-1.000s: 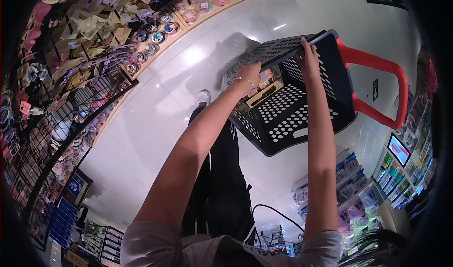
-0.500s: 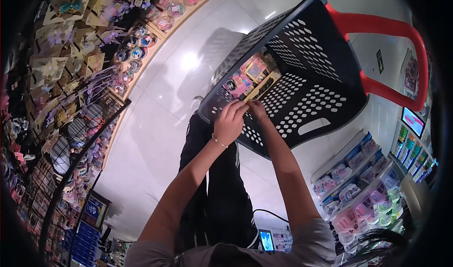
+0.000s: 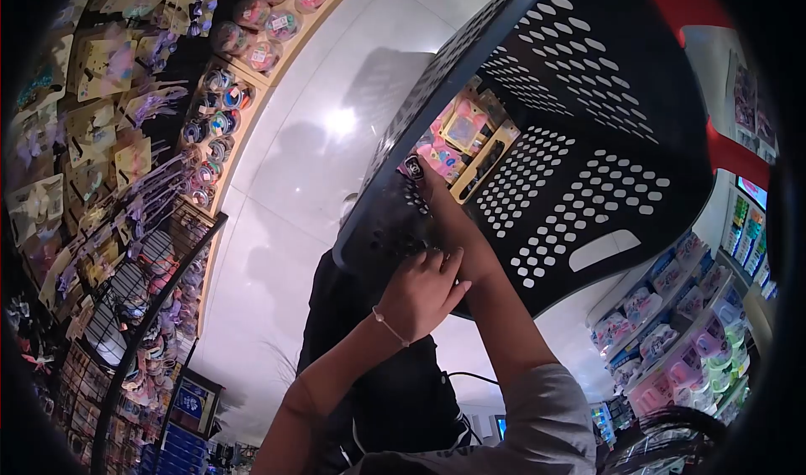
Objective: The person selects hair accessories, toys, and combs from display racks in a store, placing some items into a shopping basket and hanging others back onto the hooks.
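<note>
"Basket [image 3: 579,131] first: where is it?"

"Around the right hand [image 3: 426,178], which reaches inside among the packets [image 3: 446,150]. Beyond the fingers lies a yellow-edged packet [image 3: 463,129]; just right of the wrist stands a yellow box [image 3: 487,161]."

"What differs from half a second ago?"

"Then both hands met at the near end of the yellow box. Now the right one is farther in, at a dark packet [image 3: 412,168], and the left hand [image 3: 424,294] has dropped back lower. The basket looms larger, and its red handle [image 3: 690,5], far to the upper right of both hands, runs out of view."

"Edges and room?"

"One long rim slants close along the right hand's left side. To that hand's right there is room over the holed panel, as far as the grip slot [image 3: 604,250]. Left of the rim, floor tiles [image 3: 290,169] separate the basket from the display shelf [image 3: 252,97]."

"And the hands themselves?"

"The right one is partly hidden; it seems to touch the dark packet, but I cannot tell whether its fingers close on it. The left has loosely bent fingers, thumb apart, right beside the right forearm [image 3: 491,294]; whether they touch, I cannot tell. A bracelet [image 3: 391,327] rings its wrist."
</note>
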Demonstrator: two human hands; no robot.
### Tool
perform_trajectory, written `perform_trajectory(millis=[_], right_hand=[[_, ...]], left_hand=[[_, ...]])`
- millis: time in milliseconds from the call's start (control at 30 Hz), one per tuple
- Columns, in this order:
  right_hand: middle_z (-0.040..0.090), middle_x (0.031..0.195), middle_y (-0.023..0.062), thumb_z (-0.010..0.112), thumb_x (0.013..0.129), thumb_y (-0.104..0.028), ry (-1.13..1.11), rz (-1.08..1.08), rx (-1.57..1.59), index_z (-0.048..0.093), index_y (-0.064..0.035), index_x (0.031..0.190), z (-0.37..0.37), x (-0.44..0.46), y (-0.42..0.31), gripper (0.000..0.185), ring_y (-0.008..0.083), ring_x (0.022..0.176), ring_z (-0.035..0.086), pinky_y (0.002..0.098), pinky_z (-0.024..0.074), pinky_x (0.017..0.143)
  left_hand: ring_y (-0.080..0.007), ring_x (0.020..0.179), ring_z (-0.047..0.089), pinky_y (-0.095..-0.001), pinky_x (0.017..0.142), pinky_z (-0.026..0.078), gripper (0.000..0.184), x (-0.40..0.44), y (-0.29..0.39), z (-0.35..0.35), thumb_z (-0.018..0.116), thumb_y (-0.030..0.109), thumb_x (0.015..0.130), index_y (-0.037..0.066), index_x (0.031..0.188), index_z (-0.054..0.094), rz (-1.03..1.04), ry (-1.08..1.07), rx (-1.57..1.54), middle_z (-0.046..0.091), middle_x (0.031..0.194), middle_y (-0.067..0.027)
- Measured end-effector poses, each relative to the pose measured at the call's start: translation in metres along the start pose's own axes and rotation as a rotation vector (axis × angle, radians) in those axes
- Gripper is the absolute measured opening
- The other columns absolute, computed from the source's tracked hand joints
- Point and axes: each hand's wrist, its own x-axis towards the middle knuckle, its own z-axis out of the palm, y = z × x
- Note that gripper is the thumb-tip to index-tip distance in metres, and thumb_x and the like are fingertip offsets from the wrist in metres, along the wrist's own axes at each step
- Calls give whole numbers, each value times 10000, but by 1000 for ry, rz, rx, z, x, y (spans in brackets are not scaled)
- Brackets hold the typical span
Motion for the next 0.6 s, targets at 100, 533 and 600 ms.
perform_trajectory(millis=[100,533,600], right_hand=[[590,801,80,622,728,-283,-1,17,89,542,-13,949,2,-5,2,358,181,717,580,289,472,609],[583,729,77,634,712,-319,-87,102,778,553,-15,855,-28,-42,-11,345,178,707,584,284,469,581],[582,718,77,636,710,-325,-108,82,782,555,-16,840,-42,-45,-23,345,177,706,584,284,468,577]], left_hand=[[-276,915,517,-332,815,416,407,5,-2,1,479,293,844,16,1142,464,-25,29,-130,544,964,-137],[-218,946,537,-321,814,412,431,180,-83,88,475,348,779,44,1081,524,-924,262,-1433,563,1029,-131],[-321,977,516,-391,804,419,395,188,-105,106,508,316,747,-3,979,536,-1001,459,-632,557,989,-222]])
